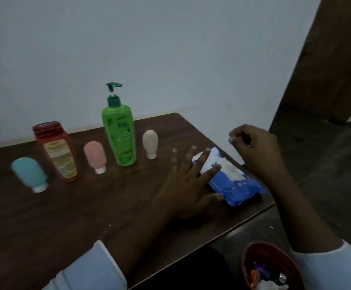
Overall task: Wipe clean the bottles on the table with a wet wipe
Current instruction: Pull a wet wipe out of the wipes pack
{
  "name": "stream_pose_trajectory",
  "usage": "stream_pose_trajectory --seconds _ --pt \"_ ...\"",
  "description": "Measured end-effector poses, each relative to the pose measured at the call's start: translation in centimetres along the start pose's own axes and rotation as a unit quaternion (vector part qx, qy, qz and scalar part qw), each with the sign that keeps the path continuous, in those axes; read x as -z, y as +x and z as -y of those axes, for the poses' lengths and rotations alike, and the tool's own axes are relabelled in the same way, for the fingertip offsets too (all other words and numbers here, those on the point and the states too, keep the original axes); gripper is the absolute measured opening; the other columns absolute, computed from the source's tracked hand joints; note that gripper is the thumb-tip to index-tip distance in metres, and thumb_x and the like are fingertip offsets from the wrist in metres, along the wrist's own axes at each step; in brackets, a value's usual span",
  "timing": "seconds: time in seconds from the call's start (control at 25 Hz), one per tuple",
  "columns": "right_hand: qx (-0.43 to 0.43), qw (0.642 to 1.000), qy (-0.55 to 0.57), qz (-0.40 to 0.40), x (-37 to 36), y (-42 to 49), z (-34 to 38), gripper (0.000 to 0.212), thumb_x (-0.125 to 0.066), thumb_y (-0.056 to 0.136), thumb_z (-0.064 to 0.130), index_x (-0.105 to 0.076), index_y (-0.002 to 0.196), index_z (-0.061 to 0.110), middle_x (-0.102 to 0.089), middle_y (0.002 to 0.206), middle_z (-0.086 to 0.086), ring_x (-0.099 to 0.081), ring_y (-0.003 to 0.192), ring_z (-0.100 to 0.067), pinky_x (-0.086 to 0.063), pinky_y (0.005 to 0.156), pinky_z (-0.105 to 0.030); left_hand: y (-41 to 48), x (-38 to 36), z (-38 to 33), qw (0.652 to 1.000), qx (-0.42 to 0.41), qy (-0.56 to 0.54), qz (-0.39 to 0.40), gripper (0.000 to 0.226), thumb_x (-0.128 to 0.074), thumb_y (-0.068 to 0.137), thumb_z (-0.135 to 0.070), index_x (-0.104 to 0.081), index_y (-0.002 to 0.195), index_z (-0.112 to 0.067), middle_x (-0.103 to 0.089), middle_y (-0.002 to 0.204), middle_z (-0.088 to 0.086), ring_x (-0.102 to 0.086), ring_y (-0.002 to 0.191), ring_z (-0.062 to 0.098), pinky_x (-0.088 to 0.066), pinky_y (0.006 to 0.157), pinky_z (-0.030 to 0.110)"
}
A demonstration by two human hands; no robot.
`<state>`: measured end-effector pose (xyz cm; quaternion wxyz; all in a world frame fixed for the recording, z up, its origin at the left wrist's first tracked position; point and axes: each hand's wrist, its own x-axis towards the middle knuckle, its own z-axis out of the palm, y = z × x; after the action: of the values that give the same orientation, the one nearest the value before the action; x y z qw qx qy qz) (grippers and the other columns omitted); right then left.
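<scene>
Five bottles stand in a row along the far half of the dark brown wooden table (pixel 86 216), running from about nine o'clock towards one o'clock as I see it through the head camera. From the nine o'clock end they are:

- a small light-blue squeeze tube (pixel 29 173) standing on its white cap
- a red plastic bottle with a yellow label (pixel 56 151)
- a small pink squeeze tube (pixel 95 155) on its white cap
- a tall green pump bottle (pixel 119 135) with a dark green dispenser
- a small beige squeeze tube (pixel 150 143) on its cap

All are upright, though the wide lens leans them (the blue one most), and none touches its neighbour.

At three o'clock on the table, near the right edge, lies the blue plastic pack of wet wipes (pixel 237 185), with a white wipe (pixel 231 168) showing at its top. The left hand (pixel 189 181) lies flat, fingers straight and spread. Its index and middle fingers are over the pack's nine o'clock end, and the thumb touches the near edge. It grips nothing.

The right hand (pixel 254 147) hovers at one o'clock of the pack, above the table's right edge, fingers curled in towards the thumb. The picture is blurred there, and I cannot tell whether anything is pinched between them.

Both wrists come out of white sleeves (pixel 99 266). At five o'clock in the frame, below the table edge, sits a round reddish-brown bowl (pixel 252 260) holding crumpled wrappers (pixel 260 275).
</scene>
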<state>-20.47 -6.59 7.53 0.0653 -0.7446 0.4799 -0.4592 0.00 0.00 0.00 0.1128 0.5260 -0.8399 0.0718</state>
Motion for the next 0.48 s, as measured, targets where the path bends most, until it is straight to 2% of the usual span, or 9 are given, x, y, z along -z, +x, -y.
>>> stream_pose_trajectory --seconds 0.12,0.2,0.36,0.48 --pt "-0.056 0.988 -0.111 0.095 -1.1 -0.3 -2.3 0.014 -0.058 0.091 0.014 -0.072 0.092 0.017 -0.073 0.091 -0.001 -0.067 0.084 -0.021 -0.056 0.076 -0.039 1.4 -1.0 -0.6 0.999 0.005 -0.047 0.014 0.077 -0.023 0.097 -0.078 -0.008 0.164 -0.041 0.017 0.173 -0.004 0.028 0.156 0.026 0.017 0.120 0.068" --pt "-0.093 0.974 -0.142 0.149 -2.1 -0.9 -3.9 0.015 -0.057 0.093 0.017 -0.071 0.088 0.016 -0.071 0.089 -0.002 -0.067 0.084 -0.022 -0.055 0.074 -0.036 1.5 -2.2 -0.2 0.997 0.012 -0.076 0.030 0.078 -0.021 0.097 -0.079 0.001 0.163 -0.044 0.020 0.172 -0.008 0.029 0.156 0.023 0.017 0.120 0.067" --pt "-0.129 0.951 -0.188 0.208 -3.7 -1.0 -5.4 0.024 -0.063 0.092 0.034 -0.064 0.087 0.011 -0.064 0.085 -0.003 -0.061 0.080 -0.021 -0.042 0.065 -0.031 1.1 -2.4 0.5 0.989 0.028 -0.119 0.080 0.086 -0.019 0.093 -0.081 0.010 0.163 -0.039 0.015 0.172 -0.012 0.017 0.158 0.011 0.016 0.124 0.061" --pt "-0.121 0.942 -0.225 0.219 -4.9 -0.6 -5.5 0.025 -0.065 0.090 0.036 -0.064 0.087 0.011 -0.065 0.087 -0.004 -0.061 0.080 -0.021 -0.044 0.068 -0.031 1.0 -2.3 0.3 0.988 0.028 -0.119 0.099 0.087 -0.019 0.093 -0.082 0.007 0.163 -0.039 0.011 0.173 -0.011 0.014 0.159 0.012 0.018 0.123 0.062"
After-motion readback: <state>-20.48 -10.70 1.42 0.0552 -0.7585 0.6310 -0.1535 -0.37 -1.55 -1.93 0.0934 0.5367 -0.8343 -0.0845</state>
